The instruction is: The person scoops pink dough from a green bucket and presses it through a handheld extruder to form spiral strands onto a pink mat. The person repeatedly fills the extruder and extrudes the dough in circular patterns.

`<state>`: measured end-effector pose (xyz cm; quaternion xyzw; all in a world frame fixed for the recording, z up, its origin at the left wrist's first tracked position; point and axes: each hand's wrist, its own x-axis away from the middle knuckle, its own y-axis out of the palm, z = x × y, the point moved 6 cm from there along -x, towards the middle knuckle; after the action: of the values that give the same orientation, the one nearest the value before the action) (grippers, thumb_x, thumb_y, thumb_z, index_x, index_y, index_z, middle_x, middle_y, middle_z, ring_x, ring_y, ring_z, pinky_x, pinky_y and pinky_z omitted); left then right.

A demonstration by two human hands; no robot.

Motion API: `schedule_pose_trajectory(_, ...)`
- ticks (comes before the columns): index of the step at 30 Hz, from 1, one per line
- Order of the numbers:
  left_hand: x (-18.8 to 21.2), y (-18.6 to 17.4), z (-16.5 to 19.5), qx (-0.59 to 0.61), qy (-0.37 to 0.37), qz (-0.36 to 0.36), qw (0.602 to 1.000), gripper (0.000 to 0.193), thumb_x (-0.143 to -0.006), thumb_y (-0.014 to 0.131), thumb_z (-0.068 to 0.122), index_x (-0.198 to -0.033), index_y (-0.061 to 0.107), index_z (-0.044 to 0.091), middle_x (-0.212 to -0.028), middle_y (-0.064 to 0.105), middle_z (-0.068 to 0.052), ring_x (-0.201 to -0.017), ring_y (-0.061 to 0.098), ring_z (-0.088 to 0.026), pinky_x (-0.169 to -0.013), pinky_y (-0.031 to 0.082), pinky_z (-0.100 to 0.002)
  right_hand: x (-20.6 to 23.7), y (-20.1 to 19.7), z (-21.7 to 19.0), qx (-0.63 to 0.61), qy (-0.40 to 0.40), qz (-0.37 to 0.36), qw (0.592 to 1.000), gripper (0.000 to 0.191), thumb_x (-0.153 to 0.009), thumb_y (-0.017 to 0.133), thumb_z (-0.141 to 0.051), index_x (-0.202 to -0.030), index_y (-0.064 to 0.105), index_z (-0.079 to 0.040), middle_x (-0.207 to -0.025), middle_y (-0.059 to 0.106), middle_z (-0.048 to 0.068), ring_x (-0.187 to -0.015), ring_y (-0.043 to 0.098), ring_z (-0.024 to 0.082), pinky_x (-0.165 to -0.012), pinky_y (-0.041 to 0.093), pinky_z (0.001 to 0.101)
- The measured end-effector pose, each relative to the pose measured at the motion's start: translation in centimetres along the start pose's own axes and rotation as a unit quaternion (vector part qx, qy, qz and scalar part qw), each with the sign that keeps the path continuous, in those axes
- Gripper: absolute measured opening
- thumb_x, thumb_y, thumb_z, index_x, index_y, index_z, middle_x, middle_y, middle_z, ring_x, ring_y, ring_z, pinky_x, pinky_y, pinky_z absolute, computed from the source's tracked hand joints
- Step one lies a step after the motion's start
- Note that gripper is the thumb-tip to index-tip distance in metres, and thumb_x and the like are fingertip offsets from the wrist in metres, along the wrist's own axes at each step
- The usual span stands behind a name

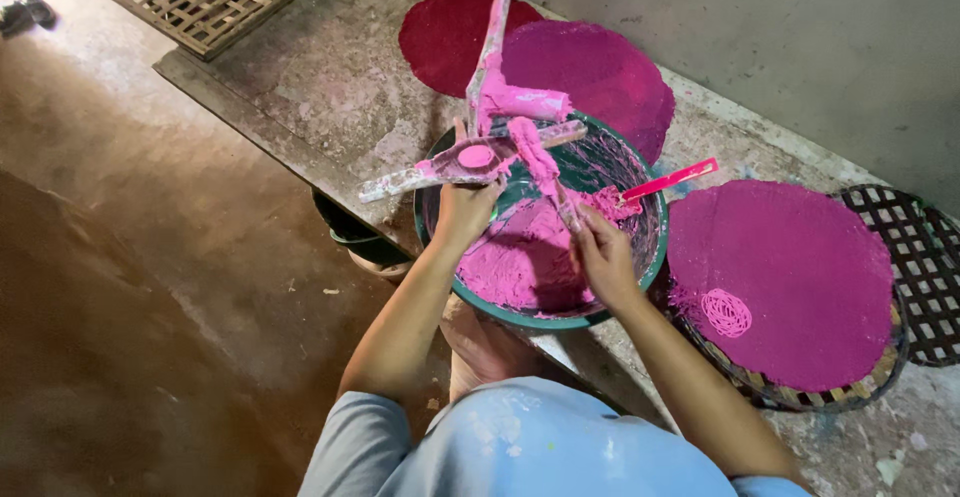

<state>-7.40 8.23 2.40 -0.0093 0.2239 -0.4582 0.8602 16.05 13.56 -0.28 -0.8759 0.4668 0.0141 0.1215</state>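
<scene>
Hands work over the green basin [452, 279] of pink paste [520, 257]. Your left hand [465, 209] is curled around the paste-coated wooden press [470, 157], gripping it where its arms cross at the basin's 10 o'clock rim. Your right hand [603, 257] pinches a thin paste-covered stick [548, 172] at the basin's 4 o'clock side, its tip reaching up toward the press. Risk, as a judgement: the press is slick with paste and overhangs the rim, so a loosened left grip could let it tip into the basin or off the ledge; a hard scrape with the stick could flick paste outward. Both forearms extend forward from your body, elbows bent, wrists angled down over the basin. A pink spatula [670, 179] rests on the rim at 2 o'clock. Beyond the basin at 12 o'clock lie two round sheets, dark red [440, 37] and magenta [610, 77]. At 3 o'clock a magenta sheet [790, 277] covers a woven tray [800, 395] on the concrete ledge [330, 87].
</scene>
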Motion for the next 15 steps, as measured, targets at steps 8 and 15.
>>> schedule_pose_trajectory(8,1.5,-3.6,5.5,-0.283,0.266,0.087,0.917,0.096,-0.087,0.076,0.038,-0.155,0.024,-0.005,-0.110,0.062,-0.022,-0.095,0.065,-0.032,-0.077,0.060,-0.042,-2.3,-4.7,-11.2,0.239,-0.011,-0.211,0.948,0.034,-0.097,0.065,-0.026,-0.124,0.074,-0.009,-0.088,0.078,-0.002,-0.074,0.067,0.010,-0.066,0.055,0.0322)
schedule_pose_trajectory(15,3.0,0.9,5.3,-0.080,0.132,-0.101,0.983,0.090,-0.092,0.077,0.037,-0.156,0.032,-0.007,-0.134,0.058,-0.029,-0.118,0.061,-0.033,-0.108,0.049,-0.046,-2.5,1.5,-15.2,0.688,-0.119,-0.260,0.667,0.021,-0.100,0.057,-0.035,-0.111,0.071,-0.023,-0.086,0.072,0.008,-0.074,0.069,0.028,-0.060,0.054,0.0431)
